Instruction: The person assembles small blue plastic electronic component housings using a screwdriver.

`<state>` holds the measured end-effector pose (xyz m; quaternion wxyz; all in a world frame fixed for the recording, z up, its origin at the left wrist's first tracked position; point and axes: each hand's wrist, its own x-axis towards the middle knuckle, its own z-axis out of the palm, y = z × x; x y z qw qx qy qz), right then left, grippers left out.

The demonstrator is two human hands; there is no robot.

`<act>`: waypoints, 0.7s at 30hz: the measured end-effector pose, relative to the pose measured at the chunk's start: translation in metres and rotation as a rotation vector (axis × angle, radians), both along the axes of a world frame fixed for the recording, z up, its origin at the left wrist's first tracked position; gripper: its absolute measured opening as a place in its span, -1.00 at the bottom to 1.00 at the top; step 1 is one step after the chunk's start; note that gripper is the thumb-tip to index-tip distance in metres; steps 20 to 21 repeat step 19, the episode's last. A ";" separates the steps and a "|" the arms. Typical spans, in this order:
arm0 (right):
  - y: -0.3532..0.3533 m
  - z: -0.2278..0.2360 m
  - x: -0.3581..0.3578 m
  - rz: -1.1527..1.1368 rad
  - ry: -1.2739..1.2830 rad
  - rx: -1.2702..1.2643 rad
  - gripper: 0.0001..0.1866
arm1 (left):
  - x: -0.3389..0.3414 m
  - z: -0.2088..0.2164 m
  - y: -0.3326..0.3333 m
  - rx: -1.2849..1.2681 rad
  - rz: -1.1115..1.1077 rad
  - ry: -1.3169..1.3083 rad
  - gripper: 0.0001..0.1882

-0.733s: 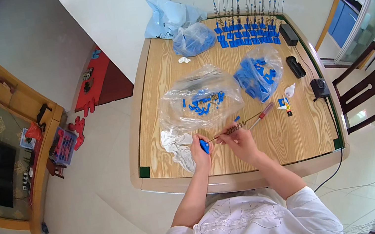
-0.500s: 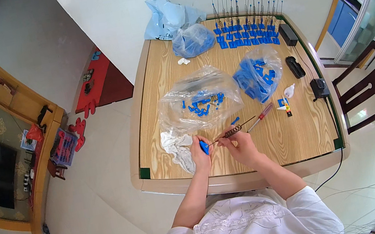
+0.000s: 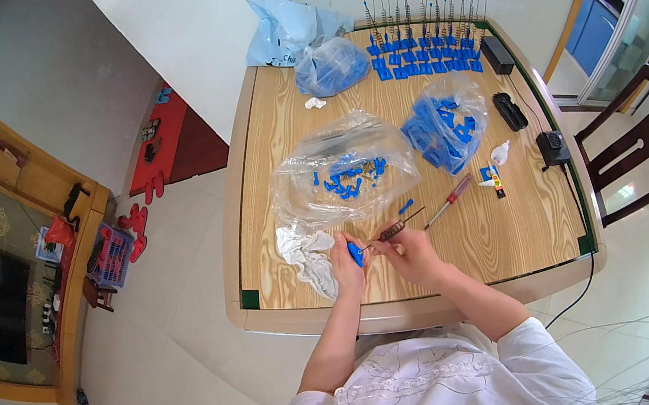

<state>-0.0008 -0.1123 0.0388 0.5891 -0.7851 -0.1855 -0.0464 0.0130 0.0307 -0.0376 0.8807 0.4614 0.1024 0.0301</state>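
My left hand (image 3: 345,266) is closed round a small blue plastic part (image 3: 356,255) above the near edge of the table. From that part a thin dark rod (image 3: 415,213) slants up to the right, with a coiled spring (image 3: 392,230) around it. My right hand (image 3: 411,259) pinches the rod and spring close to the blue part; its fingertips partly hide where they meet. Just beyond lies a small loose blue piece (image 3: 405,206), and a screwdriver with a red handle (image 3: 458,188) rests to the right.
Clear bags of blue parts (image 3: 303,180) (image 3: 439,139) lie mid-table. Rows of blue bases with upright springs (image 3: 424,55) stand at the back. A white cloth (image 3: 309,261) is beside my left hand; a glue tube (image 3: 497,188) and black box (image 3: 551,149) sit at right.
My right hand has shifted slightly left, toward the blue part. The spring and the rod's free tip have moved left with it, closer to my left hand.
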 end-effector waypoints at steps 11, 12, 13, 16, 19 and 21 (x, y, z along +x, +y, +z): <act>-0.012 0.037 -0.004 -0.126 0.155 0.382 -0.94 | 0.001 -0.013 0.002 0.105 -0.017 -0.107 -0.60; -0.011 0.042 -0.005 -0.191 0.098 0.158 -0.95 | -0.001 -0.010 0.000 0.037 0.008 -0.089 -0.60; -0.009 0.035 -0.004 -0.193 0.089 0.161 -0.95 | 0.002 -0.004 -0.002 -0.033 0.031 -0.080 -0.59; -0.004 0.002 -0.019 -0.027 -0.160 0.139 -0.87 | 0.003 0.007 -0.002 -0.148 0.068 0.034 -0.58; -0.002 -0.008 -0.026 0.028 -0.144 0.099 -0.84 | 0.004 0.008 0.001 -0.197 0.014 -0.059 -0.59; -0.002 -0.008 -0.026 0.028 -0.144 0.099 -0.84 | 0.004 0.008 0.001 -0.197 0.014 -0.059 -0.59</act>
